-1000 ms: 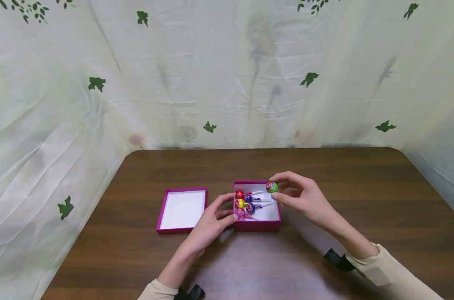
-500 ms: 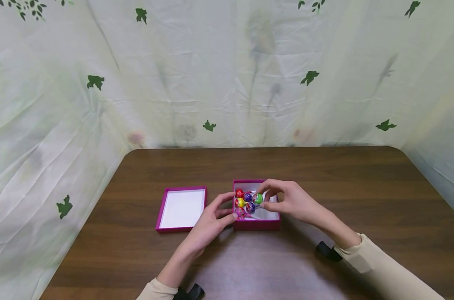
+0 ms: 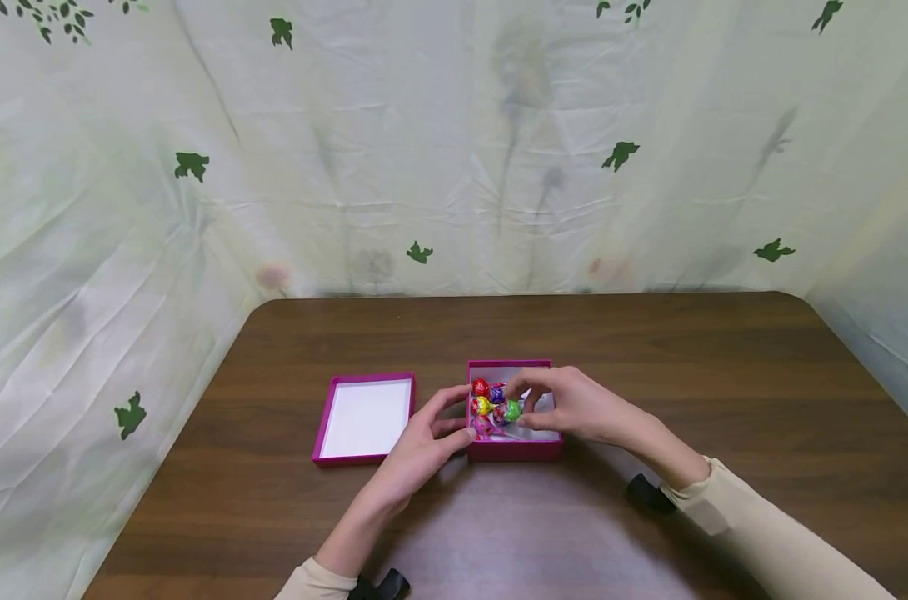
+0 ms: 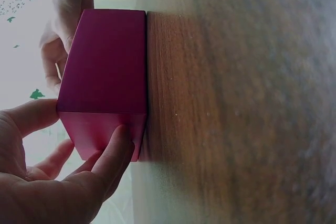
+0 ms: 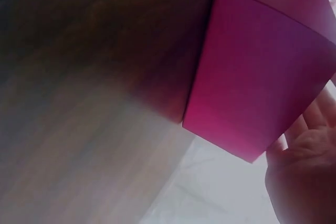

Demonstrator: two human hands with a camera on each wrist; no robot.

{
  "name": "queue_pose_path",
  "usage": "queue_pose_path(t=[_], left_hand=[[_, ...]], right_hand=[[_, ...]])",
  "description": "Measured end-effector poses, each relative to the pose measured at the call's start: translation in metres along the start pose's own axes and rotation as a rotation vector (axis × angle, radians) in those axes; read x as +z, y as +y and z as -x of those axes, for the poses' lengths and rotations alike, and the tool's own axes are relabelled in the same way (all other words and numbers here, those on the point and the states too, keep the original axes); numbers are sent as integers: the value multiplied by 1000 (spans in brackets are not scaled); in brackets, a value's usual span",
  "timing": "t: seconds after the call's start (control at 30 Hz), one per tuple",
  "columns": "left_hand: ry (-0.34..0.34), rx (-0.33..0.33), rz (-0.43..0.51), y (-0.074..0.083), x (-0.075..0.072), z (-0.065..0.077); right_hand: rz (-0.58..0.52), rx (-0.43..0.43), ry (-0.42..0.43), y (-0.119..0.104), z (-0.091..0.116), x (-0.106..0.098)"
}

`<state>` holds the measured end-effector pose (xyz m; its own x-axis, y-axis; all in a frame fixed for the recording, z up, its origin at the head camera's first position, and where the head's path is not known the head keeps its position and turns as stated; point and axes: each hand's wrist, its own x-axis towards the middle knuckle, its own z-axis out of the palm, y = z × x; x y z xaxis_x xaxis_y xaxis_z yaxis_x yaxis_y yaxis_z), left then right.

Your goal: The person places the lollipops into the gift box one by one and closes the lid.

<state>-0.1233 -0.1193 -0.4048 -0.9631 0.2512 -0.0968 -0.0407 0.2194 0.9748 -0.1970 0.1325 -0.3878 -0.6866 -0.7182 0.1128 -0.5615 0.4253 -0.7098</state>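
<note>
A magenta box (image 3: 514,451) with a white inside stands on the table in the head view, several wrapped lollipops along its left side. A red lollipop (image 3: 480,387), a yellow one (image 3: 481,406) and a pink one (image 3: 484,427) are at the left wall, with purple ones beside them. My right hand (image 3: 566,407) reaches inside and pinches a green lollipop (image 3: 513,410) among these; its stick is hidden. My left hand (image 3: 427,433) touches the box's left side, thumb at the near corner. In the left wrist view, fingertips (image 4: 121,135) rest against the box wall.
A magenta lid (image 3: 367,419), white side up, lies left of the box, partly behind my left hand. The brown wooden table (image 3: 709,383) extends on both sides. A pale curtain with printed leaves (image 3: 454,150) hangs behind the table.
My right hand has brought the green lollipop from the box's far right rim leftward and down, beside the other lollipops. The left hand has stayed in place.
</note>
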Motion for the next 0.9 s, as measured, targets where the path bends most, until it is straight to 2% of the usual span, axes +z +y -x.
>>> queue_pose_path(t=[0.2,0.4,0.9], left_hand=[[9,0,-4,0,0,0],[0,3,3,-1,1,0],[-1,12,0,0,0,1]], right_hand=[[36,-20,-60,0,-4,1],[101,-81,-110,1,-9,3],[228,-65,-96,-2,-15,8]])
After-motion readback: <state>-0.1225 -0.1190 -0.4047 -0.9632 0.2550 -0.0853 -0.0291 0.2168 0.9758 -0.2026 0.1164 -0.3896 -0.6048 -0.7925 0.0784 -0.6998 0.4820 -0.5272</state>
